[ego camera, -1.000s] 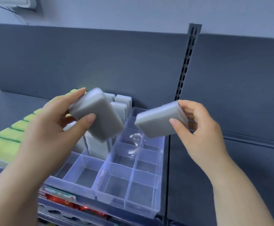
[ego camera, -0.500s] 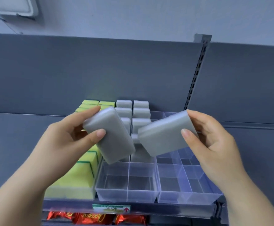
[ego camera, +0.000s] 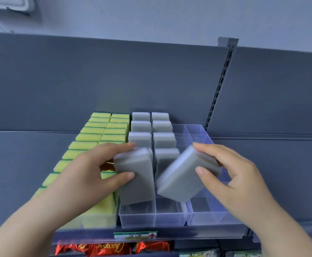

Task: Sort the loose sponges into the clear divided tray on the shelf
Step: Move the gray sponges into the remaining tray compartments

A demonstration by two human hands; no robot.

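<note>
Holding one grey sponge in each hand over the tray [ego camera: 170,220] on the shelf [ego camera: 21,164]. The left hand [ego camera: 94,175] grips the left sponge [ego camera: 135,182], thumb on the broad near face and fingers curled over the top end. This block is near upright over the tray's left column, low end at or just inside a front compartment; cannot tell which. The right hand [ego camera: 236,177] grips the right sponge [ego camera: 179,179] the same way. That block is tilted, lower corner above the middle column and not yet seated.

Further back, the stored grey sponges [ego camera: 162,127] stand on end in two rows. Yellow sponges [ego camera: 99,130] fill the section to the left. The tray's right column looks unfilled.

Handling, as a judgement:
- Foam blocks, so likely very light and soft, dry and not slippery. Nothing fragile here.
- A light pinch across the faces near the top end should hold, and it leaves the bottom end free to drop in.
- A hard squeeze may bulge the foam and jam it on a divider.
- The fit looks snug, so each block probably needs squaring upright before it is pushed down.
- The thin clear walls may flex or shift if a corner catches.
</note>
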